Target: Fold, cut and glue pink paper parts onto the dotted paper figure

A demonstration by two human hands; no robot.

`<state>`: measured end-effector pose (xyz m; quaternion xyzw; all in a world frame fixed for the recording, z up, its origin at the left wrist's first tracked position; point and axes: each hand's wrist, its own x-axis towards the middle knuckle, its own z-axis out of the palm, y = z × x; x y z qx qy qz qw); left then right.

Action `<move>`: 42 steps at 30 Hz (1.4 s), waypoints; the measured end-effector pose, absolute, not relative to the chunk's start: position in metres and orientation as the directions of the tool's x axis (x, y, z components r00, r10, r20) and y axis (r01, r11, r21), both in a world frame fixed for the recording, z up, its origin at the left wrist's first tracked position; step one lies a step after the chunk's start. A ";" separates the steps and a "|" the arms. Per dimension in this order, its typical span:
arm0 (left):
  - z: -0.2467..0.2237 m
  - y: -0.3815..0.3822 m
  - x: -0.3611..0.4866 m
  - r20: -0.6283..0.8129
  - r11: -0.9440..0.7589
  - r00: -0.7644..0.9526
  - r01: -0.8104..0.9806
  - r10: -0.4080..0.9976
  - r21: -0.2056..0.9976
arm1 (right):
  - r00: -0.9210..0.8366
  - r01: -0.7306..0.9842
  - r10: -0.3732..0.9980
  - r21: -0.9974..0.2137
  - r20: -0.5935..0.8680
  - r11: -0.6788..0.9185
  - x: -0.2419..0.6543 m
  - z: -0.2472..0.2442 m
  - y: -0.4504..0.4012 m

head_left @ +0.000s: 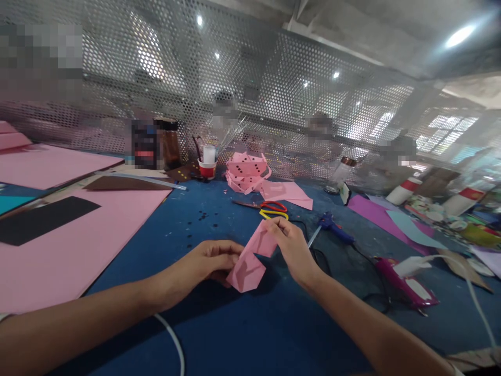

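A folded piece of pink paper (248,269) is held up over the blue table, with a notch in its right side. My left hand (213,261) grips its lower left edge, the fingertips partly hidden behind the paper. At its upper right corner, my right hand (289,245) pinches the paper between thumb and fingers. Just beyond lie scissors (274,208) with red and yellow handles. A blue glue gun (335,230) with a clear stick rests to the right of my right hand. Farther back sits a pink paper construction (247,172) with black dots.
Large pink sheets (129,224) cover the left side, topped by a black strip (47,219). A red and white cup (207,168) and a brown jar (170,143) stand at the back. Purple paper (376,216) and a magenta pouch (410,284) lie right, among cables. A perforated metal screen (254,78) rises behind.
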<state>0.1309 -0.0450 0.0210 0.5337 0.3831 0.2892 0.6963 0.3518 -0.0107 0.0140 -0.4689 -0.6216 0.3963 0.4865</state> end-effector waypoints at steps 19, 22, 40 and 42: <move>0.005 -0.037 0.131 -0.121 0.083 0.495 0.097 0.861 0.992 | -0.195 0.190 0.911 -0.897 0.365 0.400 0.351 0.010 -0.013; 0.005 -0.035 0.129 -0.115 0.058 0.482 0.132 0.869 0.990 | -0.188 0.178 0.903 -0.891 0.386 0.418 0.352 0.008 -0.011; 0.030 -0.040 0.125 -0.073 0.165 0.512 -0.136 0.856 0.977 | -0.342 -0.067 0.903 -0.965 0.260 0.253 0.351 0.019 -0.021; 0.028 -0.041 0.126 -0.119 0.226 0.545 -0.134 0.830 0.965 | -0.432 0.024 0.857 -0.946 0.281 0.323 0.348 0.024 -0.026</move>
